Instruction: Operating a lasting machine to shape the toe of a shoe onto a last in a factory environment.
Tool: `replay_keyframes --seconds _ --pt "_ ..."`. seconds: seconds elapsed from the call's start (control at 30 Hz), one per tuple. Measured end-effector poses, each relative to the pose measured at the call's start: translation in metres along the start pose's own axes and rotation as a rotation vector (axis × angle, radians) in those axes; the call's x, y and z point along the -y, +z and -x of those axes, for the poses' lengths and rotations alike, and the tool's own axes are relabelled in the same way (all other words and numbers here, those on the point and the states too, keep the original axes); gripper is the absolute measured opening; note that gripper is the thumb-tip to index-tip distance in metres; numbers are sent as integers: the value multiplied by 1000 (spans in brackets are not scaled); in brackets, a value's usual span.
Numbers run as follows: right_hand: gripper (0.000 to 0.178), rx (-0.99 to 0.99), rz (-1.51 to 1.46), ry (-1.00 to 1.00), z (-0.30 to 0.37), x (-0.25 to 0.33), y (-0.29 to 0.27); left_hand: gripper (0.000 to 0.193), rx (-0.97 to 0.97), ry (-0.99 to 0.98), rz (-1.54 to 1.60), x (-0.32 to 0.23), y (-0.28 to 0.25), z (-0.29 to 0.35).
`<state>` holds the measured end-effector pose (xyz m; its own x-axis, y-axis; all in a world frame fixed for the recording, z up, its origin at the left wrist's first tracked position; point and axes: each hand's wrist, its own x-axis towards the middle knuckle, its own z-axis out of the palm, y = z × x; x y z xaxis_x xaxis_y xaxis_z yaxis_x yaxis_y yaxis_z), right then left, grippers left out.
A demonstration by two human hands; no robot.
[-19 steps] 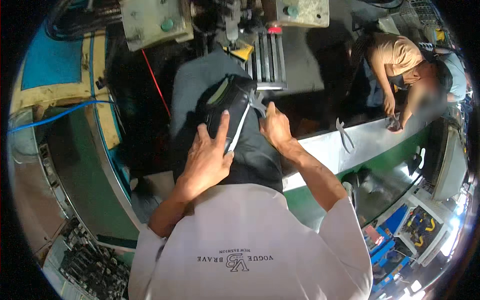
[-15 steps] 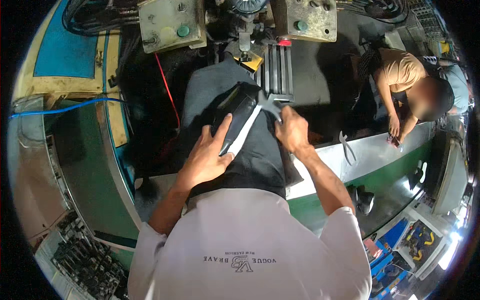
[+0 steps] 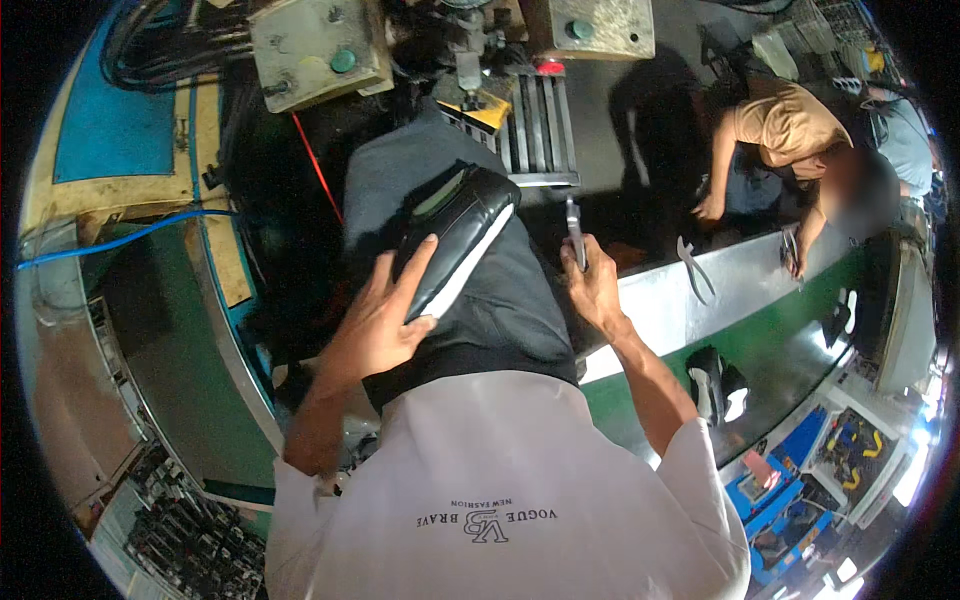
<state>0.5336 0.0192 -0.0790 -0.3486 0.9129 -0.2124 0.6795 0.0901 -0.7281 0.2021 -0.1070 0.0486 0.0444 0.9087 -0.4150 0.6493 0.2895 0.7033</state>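
A black shoe (image 3: 463, 233) with a white sole edge lies on its side across my dark-trousered thigh. My left hand (image 3: 385, 318) grips its near end, fingers spread over the black upper and thumb by the white sole. To the right of the shoe and apart from it, my right hand (image 3: 592, 285) is closed around grey metal pincers (image 3: 574, 232). Their jaws point away from me and show edge-on. The palm hides the handles.
A second pair of pincers (image 3: 694, 268) lies on the metal bench edge (image 3: 650, 307). Black-and-white shoes (image 3: 712, 385) stand on the green belt (image 3: 650, 400). At the right, a co-worker (image 3: 790, 130) bends over the bench. Ahead are a machine control box (image 3: 318, 55) and a slatted metal rack (image 3: 540, 130).
The pincers have come off the shoe's far end and moved right and turned edge-on. My left hand keeps its grip. The co-worker's hands have moved apart.
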Motion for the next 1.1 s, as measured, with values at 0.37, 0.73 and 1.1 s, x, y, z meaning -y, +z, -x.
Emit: replay_keyframes --seconds 0.37,0.73,1.1 --pt "38 -39 -415 320 29 -35 23 91 108 226 -543 3 -12 -26" --pt "33 171 -71 201 17 29 -34 85 87 256 -119 7 -18 -153" --pt "27 518 -94 8 -6 92 -47 88 326 247 -69 21 -19 -165"
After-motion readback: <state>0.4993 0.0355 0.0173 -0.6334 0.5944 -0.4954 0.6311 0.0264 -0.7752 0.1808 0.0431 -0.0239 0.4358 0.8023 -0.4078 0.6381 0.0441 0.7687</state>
